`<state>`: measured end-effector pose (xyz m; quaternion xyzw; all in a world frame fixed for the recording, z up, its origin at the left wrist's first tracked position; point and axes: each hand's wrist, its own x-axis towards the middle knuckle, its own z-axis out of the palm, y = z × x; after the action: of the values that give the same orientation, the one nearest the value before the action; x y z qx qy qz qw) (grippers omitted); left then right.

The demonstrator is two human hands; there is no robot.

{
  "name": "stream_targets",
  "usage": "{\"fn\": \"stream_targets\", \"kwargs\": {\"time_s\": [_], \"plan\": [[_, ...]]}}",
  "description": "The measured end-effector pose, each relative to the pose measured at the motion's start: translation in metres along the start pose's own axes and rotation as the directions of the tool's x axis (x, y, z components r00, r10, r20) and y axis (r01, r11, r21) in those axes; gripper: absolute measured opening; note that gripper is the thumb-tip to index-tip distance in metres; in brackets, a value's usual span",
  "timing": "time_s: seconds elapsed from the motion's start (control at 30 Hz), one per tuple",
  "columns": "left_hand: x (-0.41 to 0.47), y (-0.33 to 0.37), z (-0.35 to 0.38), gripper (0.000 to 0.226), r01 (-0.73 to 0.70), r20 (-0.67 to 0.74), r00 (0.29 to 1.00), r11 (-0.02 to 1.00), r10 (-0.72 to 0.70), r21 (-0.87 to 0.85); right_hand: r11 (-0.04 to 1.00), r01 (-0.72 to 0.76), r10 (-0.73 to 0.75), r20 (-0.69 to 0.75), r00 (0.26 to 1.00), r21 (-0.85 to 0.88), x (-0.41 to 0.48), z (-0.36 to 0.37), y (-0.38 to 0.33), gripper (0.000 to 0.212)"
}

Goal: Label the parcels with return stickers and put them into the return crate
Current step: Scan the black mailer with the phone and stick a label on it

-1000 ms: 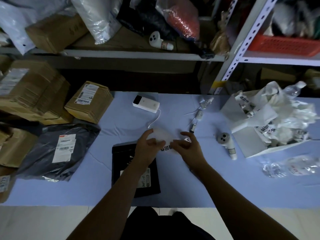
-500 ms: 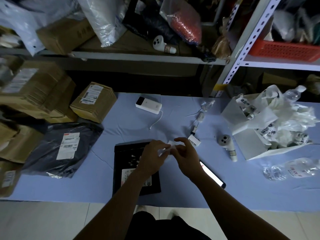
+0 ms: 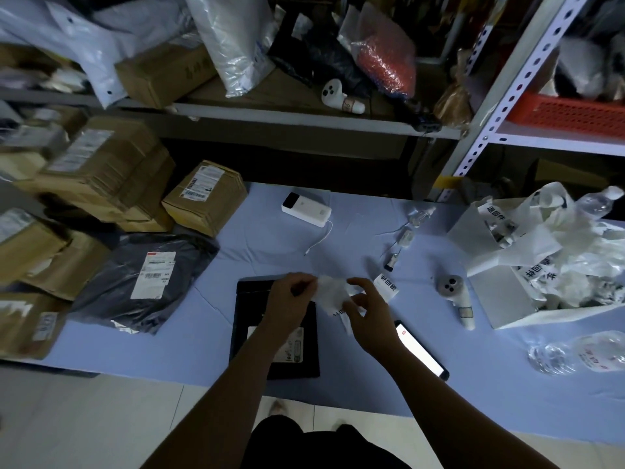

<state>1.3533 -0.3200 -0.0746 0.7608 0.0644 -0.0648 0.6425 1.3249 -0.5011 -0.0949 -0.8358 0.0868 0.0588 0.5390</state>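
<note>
Both hands meet just above the near edge of the worktop (image 3: pixel 270 238). The left hand (image 3: pixel 291 299) and right hand (image 3: pixel 370 319) each pinch one side of a crumpled white sticker sheet (image 3: pixel 333 294). Fingers curl around it and thumbs sit on top, as if peeling a return sticker from its backing. Forearms reach in from the bottom and angle toward each other, with the wrists lifted clear of the cloth.

Directly under the left hand lies a flat black parcel (image 3: pixel 247 309), probably placed there so the sticker can go straight down onto it. One loose printed sticker (image 3: pixel 387 286) rests on the worktop just beside the right hand. A lit phone (image 3: pixel 421 350) lies near the right wrist.

To the left wait a grey mailer bag (image 3: pixel 135 282) and several cardboard boxes (image 3: pixel 206 198), each carrying a shipping label. To the right, a white box (image 3: pixel 500 292) overflows with white scraps that look like spent backing paper. A red crate (image 3: pixel 568 113) sits on the far shelf; whether it is the return crate is unclear.
</note>
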Motion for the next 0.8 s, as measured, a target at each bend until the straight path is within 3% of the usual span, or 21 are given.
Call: {"fn": "stream_targets", "kwargs": {"time_s": [0.1,0.23,0.33,0.4,0.5,0.63,0.8], "plan": [[-0.004,0.008,-0.017,0.015,0.048,-0.061,0.997,0.993,-0.055,-0.103,0.984,-0.17,0.165,-0.094,0.982,-0.047,0.002,-0.002,0.012,0.04],[-0.012,0.012,-0.034,0.024,0.075,-0.047,0.995,0.98,-0.086,-0.186,0.963,-0.067,0.029,-0.144,0.989,-0.261,0.005,-0.001,0.018,0.045],[-0.017,0.009,-0.044,0.029,0.09,-0.028,0.995,0.983,-0.096,-0.163,0.992,-0.119,0.118,0.043,0.992,0.04,0.011,0.008,-0.007,0.024],[-0.019,0.005,-0.051,0.029,0.112,-0.004,0.993,0.977,-0.115,-0.181,0.918,-0.273,0.2,0.262,0.944,0.286,0.014,0.015,-0.03,0.017],[-0.022,-0.003,-0.063,0.033,0.159,0.064,0.987,0.951,-0.147,-0.266,0.762,-0.387,0.153,0.435,0.887,0.519,0.015,0.025,-0.05,0.026],[-0.028,-0.011,-0.081,0.043,0.199,0.132,0.978,0.913,-0.162,-0.356,0.756,-0.403,0.092,0.525,0.846,0.517,0.013,0.038,-0.05,0.036],[-0.031,-0.021,-0.106,0.031,0.275,0.097,0.961,0.912,-0.257,-0.304,0.829,-0.33,0.122,0.43,0.894,0.451,0.016,0.057,-0.039,0.036]]}}
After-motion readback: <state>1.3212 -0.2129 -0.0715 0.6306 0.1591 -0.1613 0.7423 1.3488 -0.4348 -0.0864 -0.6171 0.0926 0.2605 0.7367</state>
